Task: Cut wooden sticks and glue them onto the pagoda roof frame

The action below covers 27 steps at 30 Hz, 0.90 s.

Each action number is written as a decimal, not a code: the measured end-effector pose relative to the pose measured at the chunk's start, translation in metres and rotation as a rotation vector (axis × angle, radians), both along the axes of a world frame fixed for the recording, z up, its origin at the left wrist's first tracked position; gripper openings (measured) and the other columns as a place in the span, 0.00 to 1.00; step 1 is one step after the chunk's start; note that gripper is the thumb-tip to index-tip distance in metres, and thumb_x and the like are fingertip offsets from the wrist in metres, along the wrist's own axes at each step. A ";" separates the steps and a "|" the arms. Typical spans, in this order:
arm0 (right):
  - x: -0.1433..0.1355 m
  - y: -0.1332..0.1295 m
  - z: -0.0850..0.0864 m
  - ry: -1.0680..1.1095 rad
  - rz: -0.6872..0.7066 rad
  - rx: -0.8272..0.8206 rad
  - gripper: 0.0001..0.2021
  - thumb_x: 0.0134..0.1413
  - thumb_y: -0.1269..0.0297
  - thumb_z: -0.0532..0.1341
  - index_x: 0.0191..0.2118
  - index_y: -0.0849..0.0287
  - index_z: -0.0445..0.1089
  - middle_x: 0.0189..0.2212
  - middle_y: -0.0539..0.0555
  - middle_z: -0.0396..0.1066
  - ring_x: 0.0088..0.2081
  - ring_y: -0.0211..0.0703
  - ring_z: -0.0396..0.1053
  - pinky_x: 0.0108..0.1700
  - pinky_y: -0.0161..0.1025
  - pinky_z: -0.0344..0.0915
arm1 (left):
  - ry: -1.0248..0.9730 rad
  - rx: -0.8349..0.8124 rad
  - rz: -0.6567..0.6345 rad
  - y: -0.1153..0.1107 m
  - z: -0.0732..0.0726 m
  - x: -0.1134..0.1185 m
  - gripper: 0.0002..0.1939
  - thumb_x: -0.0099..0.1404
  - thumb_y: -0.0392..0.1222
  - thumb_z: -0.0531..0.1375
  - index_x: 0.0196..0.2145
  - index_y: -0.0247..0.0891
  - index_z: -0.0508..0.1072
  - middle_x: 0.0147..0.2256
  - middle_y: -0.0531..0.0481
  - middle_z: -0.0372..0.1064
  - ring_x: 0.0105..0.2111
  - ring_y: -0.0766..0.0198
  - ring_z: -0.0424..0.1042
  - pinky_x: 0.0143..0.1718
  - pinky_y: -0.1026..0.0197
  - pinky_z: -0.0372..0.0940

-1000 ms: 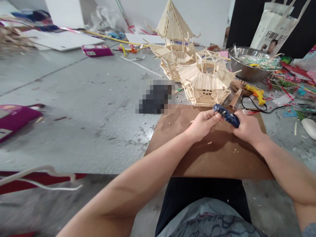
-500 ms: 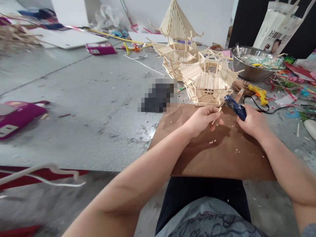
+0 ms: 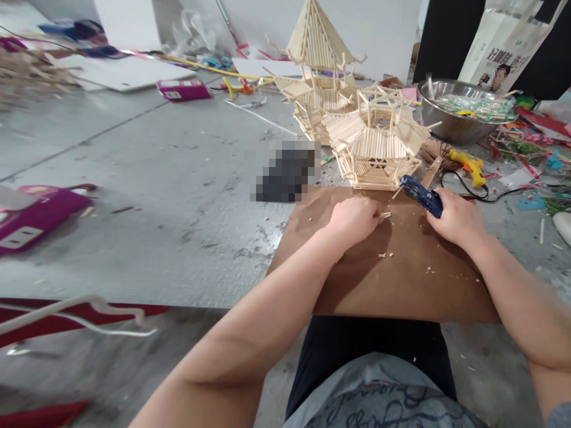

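Over the brown board [image 3: 428, 291], my left hand [image 3: 357, 220] is closed, back of the hand upward. Short thin wooden sticks [image 3: 386, 215] poke out from its fingertips, which are mostly hidden. My right hand [image 3: 457, 217] grips a scuffed dark-blue hand tool [image 3: 419, 196], whose exact kind I cannot make out. Just below the tool's far end shows another small stick [image 3: 397, 193]. Beyond my hands stands a hexagonal pavilion tier [image 3: 379, 145] built of wooden sticks. Behind it rises a taller stick pavilion [image 3: 319, 44] with a pointed roof.
A yellow glue gun [image 3: 468, 167] with a black cord lies to the right. Behind it sits a metal bowl [image 3: 473, 128] of wrapped sticks. Blurred dark object [image 3: 285, 175] lies left of the board. Purple power strips [image 3: 184, 90] rest on the grey table [image 3: 178, 196].
My left hand has turned palm down and lowered towards the board, its fingers now around short sticks. My right hand and the blue tool have shifted slightly left.
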State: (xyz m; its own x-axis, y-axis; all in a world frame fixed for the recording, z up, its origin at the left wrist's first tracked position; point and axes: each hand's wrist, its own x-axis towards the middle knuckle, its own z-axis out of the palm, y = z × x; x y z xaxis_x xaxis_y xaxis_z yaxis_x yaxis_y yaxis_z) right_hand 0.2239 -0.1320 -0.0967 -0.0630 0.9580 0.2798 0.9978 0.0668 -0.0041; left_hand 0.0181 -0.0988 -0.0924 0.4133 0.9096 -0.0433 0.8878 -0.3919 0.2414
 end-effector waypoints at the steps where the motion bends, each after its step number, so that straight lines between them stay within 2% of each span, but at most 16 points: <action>1: 0.000 0.000 0.000 -0.004 0.004 -0.002 0.17 0.46 0.61 0.55 0.45 0.59 0.63 0.36 0.59 0.73 0.36 0.54 0.71 0.31 0.42 0.62 | 0.031 0.002 -0.009 -0.001 0.001 0.001 0.12 0.57 0.44 0.52 0.30 0.38 0.74 0.33 0.42 0.72 0.33 0.52 0.70 0.29 0.57 0.60; 5: -0.001 -0.001 -0.001 -0.011 0.007 -0.009 0.19 0.46 0.61 0.55 0.46 0.59 0.63 0.36 0.59 0.73 0.36 0.54 0.71 0.31 0.42 0.62 | 0.079 0.006 -0.025 -0.004 0.002 0.002 0.11 0.58 0.41 0.51 0.30 0.37 0.73 0.34 0.41 0.72 0.35 0.51 0.71 0.30 0.56 0.61; 8: 0.000 0.000 -0.002 0.007 0.017 0.003 0.18 0.46 0.61 0.56 0.45 0.59 0.64 0.36 0.59 0.73 0.36 0.54 0.71 0.31 0.42 0.63 | 0.031 0.013 -0.030 -0.004 0.000 0.003 0.11 0.58 0.39 0.50 0.30 0.35 0.72 0.34 0.40 0.71 0.34 0.52 0.70 0.30 0.56 0.60; 10: 0.001 0.000 -0.001 0.041 0.024 0.029 0.18 0.46 0.61 0.56 0.45 0.58 0.64 0.36 0.59 0.73 0.36 0.53 0.71 0.32 0.42 0.63 | -0.110 -0.001 -0.021 -0.003 -0.001 0.003 0.10 0.58 0.39 0.51 0.31 0.34 0.72 0.33 0.42 0.71 0.33 0.56 0.69 0.30 0.59 0.58; 12: 0.002 -0.002 0.000 0.112 0.046 0.070 0.17 0.46 0.60 0.56 0.44 0.57 0.64 0.35 0.57 0.73 0.35 0.52 0.71 0.32 0.42 0.63 | -0.348 -0.081 -0.015 -0.003 -0.001 0.004 0.09 0.58 0.39 0.53 0.28 0.34 0.71 0.27 0.47 0.69 0.28 0.64 0.66 0.28 0.63 0.56; 15: 0.002 -0.007 0.003 0.290 0.131 0.117 0.14 0.48 0.59 0.56 0.41 0.56 0.64 0.31 0.54 0.72 0.31 0.47 0.70 0.32 0.40 0.63 | -0.715 -0.345 -0.005 -0.003 -0.002 0.007 0.09 0.57 0.40 0.55 0.23 0.33 0.67 0.18 0.55 0.59 0.19 0.73 0.56 0.22 0.67 0.51; 17: -0.001 -0.011 0.005 0.415 0.182 0.123 0.11 0.48 0.59 0.56 0.38 0.56 0.64 0.28 0.52 0.71 0.29 0.44 0.69 0.32 0.39 0.63 | -0.878 -0.500 -0.009 -0.005 -0.004 0.009 0.10 0.58 0.41 0.55 0.22 0.33 0.65 0.16 0.58 0.55 0.16 0.74 0.53 0.20 0.68 0.49; 20: -0.009 -0.017 0.007 0.557 0.242 0.113 0.09 0.48 0.60 0.57 0.36 0.56 0.64 0.28 0.51 0.71 0.29 0.42 0.69 0.33 0.38 0.63 | -0.976 -0.589 -0.055 -0.006 -0.012 0.014 0.10 0.58 0.42 0.56 0.23 0.33 0.66 0.16 0.57 0.57 0.16 0.75 0.54 0.19 0.68 0.49; 23: -0.015 -0.019 0.008 0.635 0.288 0.088 0.09 0.48 0.61 0.57 0.36 0.57 0.64 0.30 0.51 0.71 0.31 0.41 0.69 0.35 0.39 0.64 | -1.009 -0.589 -0.098 -0.007 -0.019 0.019 0.09 0.57 0.41 0.57 0.23 0.33 0.66 0.17 0.56 0.61 0.17 0.74 0.56 0.20 0.69 0.51; 27: -0.018 -0.019 0.007 0.659 0.280 0.063 0.09 0.47 0.63 0.57 0.36 0.57 0.65 0.29 0.51 0.71 0.30 0.41 0.68 0.34 0.38 0.63 | -1.045 -0.570 -0.132 -0.008 -0.023 0.023 0.07 0.54 0.40 0.59 0.24 0.32 0.68 0.19 0.55 0.63 0.19 0.74 0.58 0.22 0.69 0.53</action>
State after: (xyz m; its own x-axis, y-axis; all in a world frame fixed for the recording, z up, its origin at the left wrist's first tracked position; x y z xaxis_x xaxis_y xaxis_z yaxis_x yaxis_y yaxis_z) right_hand 0.2059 -0.1510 -0.0898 -0.1033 0.9114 0.3983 0.7342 0.3400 -0.5877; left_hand 0.0411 -0.1071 -0.1157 0.5773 0.8164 -0.0142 0.1195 -0.0673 0.9906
